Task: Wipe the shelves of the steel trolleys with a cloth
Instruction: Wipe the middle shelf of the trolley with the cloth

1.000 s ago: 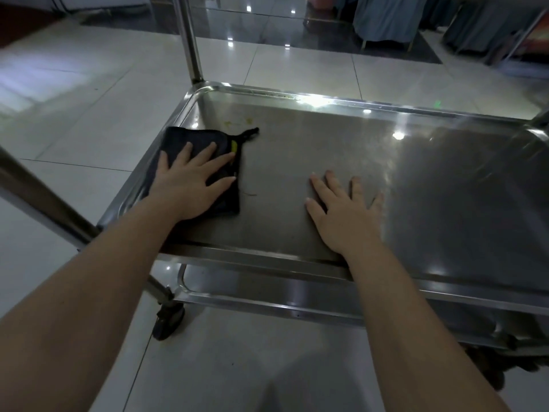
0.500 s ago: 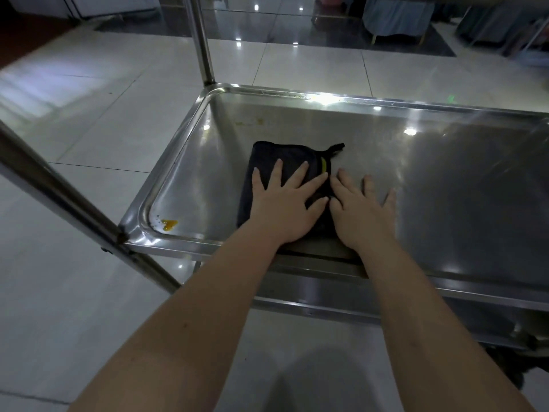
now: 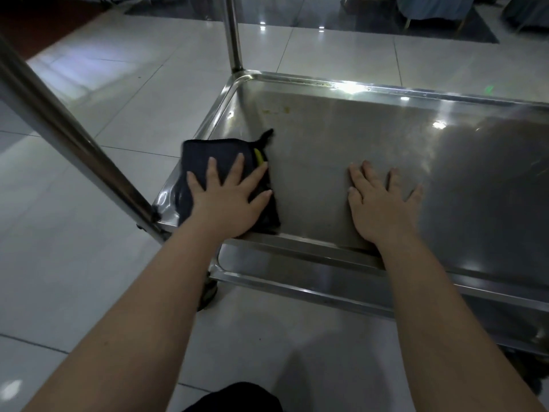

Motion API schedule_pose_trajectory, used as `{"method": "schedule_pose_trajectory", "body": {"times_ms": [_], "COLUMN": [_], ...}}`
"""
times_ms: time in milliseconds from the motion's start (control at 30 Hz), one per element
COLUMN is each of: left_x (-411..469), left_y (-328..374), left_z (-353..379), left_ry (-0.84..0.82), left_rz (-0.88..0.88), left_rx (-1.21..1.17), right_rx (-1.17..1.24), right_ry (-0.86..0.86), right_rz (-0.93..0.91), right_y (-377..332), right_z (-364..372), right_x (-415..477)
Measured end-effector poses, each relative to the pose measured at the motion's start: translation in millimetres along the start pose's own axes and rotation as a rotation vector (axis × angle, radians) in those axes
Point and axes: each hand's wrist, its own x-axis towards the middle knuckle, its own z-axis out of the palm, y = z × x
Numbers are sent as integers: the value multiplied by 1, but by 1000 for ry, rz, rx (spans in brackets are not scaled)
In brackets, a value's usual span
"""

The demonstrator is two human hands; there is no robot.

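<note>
The left hand [image 3: 230,203] presses flat on the dark cloth [image 3: 205,154] at the near-left corner of the shelf [image 3: 356,135] — straight fingers [image 3: 238,166] spread over it. The right hand [image 3: 381,212] lies open on bare steel — well apart.

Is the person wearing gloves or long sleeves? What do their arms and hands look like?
No gloves! The left hand and the right hand are both bare. The left forearm and the right forearm are bare too, with no sleeve showing as far up as the picture goes. I can see no watch, bracelet or ring.
</note>
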Motion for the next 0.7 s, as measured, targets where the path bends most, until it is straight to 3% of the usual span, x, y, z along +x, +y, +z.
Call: {"method": "schedule_pose_trajectory", "body": {"times_ms": [133, 233, 367, 533, 700], "left_x": [-18, -29, -23, 12, 15], "left_y": [91, 118, 68, -33, -36], "left_z": [10, 14, 10, -6, 1], "left_ry": [16, 14, 56, 0, 55], "left_rz": [226, 302, 242, -65, -21], "left_rx": [2, 18, -9, 55, 56], "right_rx": [-3, 14, 67, 16, -148], "right_ry": [-5, 5, 32, 15, -95], "right_rz": [-9, -22, -25, -15, -42], "right_y": [0, 6, 8, 3, 19], "right_z": [-2, 0, 1, 3, -22], "right_x": [-1, -2, 0, -2, 37]}}
